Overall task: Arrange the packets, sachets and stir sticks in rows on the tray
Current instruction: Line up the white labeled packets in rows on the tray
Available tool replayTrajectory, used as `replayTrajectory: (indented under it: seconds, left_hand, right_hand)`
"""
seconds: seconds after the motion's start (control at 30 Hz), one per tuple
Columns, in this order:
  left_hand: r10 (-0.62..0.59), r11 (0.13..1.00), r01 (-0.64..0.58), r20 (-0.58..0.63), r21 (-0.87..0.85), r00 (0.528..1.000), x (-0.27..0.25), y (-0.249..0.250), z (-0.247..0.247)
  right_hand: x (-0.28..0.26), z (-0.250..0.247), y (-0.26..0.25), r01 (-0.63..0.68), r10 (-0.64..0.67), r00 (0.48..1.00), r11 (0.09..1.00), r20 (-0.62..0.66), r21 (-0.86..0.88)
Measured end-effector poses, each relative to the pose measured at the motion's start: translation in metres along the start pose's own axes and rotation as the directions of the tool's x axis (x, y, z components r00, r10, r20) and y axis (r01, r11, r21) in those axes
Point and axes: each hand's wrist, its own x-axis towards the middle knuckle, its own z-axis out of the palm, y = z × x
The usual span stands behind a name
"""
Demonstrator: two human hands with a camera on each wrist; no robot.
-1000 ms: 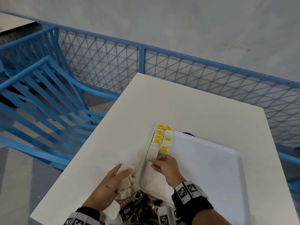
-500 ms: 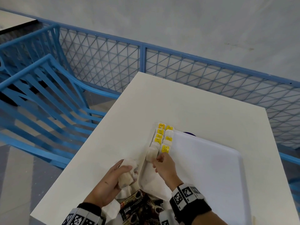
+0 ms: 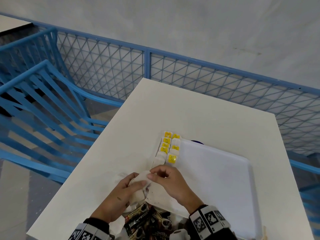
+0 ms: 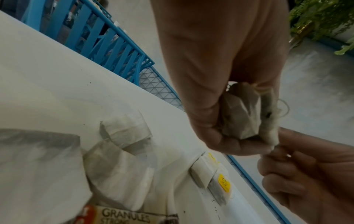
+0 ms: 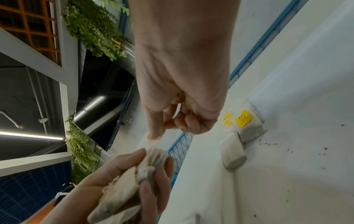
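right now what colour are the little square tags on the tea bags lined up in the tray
Bright yellow with small dark markings, on the white tea bags in the white plastic tray; clearest in the head view.

White tea bags (image 3: 170, 149), several showing yellow tags, are lying in two rows along the white tray's (image 3: 225, 179) far-left edge; dark coffee sachets (image 3: 147, 220) are lying heaped near its near-left corner.

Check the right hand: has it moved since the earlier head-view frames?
Yes. The right hand has pulled back from the rows of yellow-tagged tea bags toward the person and leftward, and its fingers now pinch a bag in the bunch held by the left hand.
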Motion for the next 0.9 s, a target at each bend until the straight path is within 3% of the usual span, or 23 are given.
replayTrajectory:
  seconds: [0.3,0.5,0.6,0.7,0.8,0.9]
  left_hand:
    - [0.042,0.998,-0.041,0.022,-0.039,0.999,-0.002,-0.002,-0.004]
    - [0.043,0.999,-0.043,0.009,-0.016,0.999,-0.001,-0.003,-0.002]
    - [0.042,0.999,-0.042,-0.046,-0.016,0.998,-0.001,-0.004,-0.005]
    - [0.084,0.996,-0.083,-0.07,0.025,0.994,-0.002,-0.006,-0.014]
    - [0.107,0.994,-0.104,-0.088,0.034,0.99,-0.003,-0.006,-0.021]
    - [0.118,0.993,-0.116,-0.101,0.022,0.988,-0.003,-0.006,-0.024]
  right_hand:
    - [-0.01,-0.017,-0.016,-0.029,0.016,0.997,0.985,0.077,0.17]
    - [-0.013,-0.026,-0.022,-0.039,0.031,0.998,0.99,0.056,0.134]
    - [-0.012,-0.035,-0.016,-0.003,0.002,0.999,0.999,0.046,0.033]
    - [-0.009,-0.046,-0.005,0.033,-0.027,0.999,0.982,0.038,-0.184]
    - [-0.004,-0.056,0.006,0.062,-0.037,0.997,0.875,0.061,-0.48]
    - [0.003,-0.062,0.01,0.059,-0.032,0.998,0.786,0.055,-0.616]
